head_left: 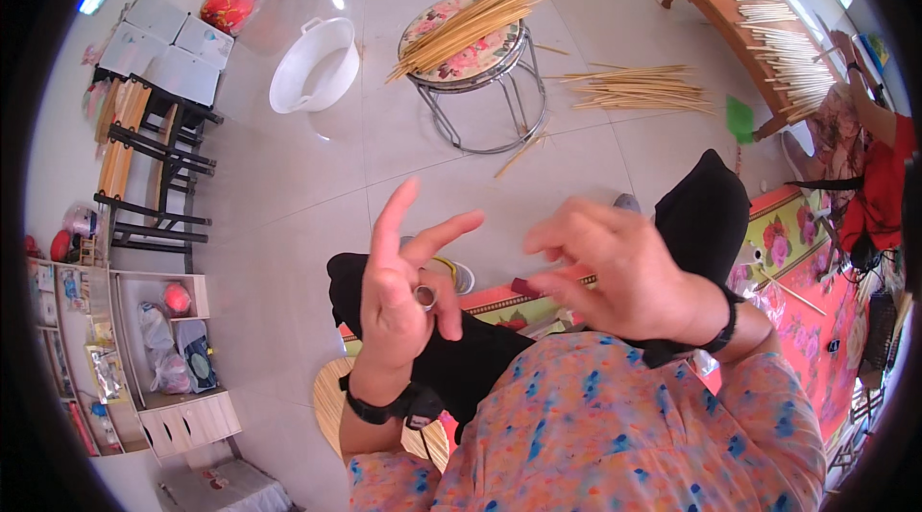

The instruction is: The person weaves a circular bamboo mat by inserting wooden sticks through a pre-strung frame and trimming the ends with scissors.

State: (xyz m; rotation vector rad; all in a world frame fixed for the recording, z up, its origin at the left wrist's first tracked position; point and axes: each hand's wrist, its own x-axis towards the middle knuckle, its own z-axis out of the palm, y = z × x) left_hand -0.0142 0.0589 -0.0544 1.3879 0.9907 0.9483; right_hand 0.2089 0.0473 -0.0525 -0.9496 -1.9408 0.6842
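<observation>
In front of my lap my left hand (405, 286) is raised with nothing in it. Its index finger points up, another finger reaches to the right, and the rest are bent. A silver ring (424, 297) sits on one finger. My right hand (619, 267) hovers across from it, fingers bent and thumb apart, with no object visible between them. A gap separates the two hands. Beyond them a round stool (475, 49) with a floral seat and metal legs carries a bundle of thin tan sticks (471, 27). More sticks (639, 89) lie on the floor to its right.
A white basin (331, 80) stands left of the stool. At the right, pale sticks (788, 56) lie on a wooden bench (720, 8), beside another person in red (879, 171). A red floral mat (797, 296) spreads below. Black-framed wooden furniture (134, 147) and shelves (130, 339) line the left.
</observation>
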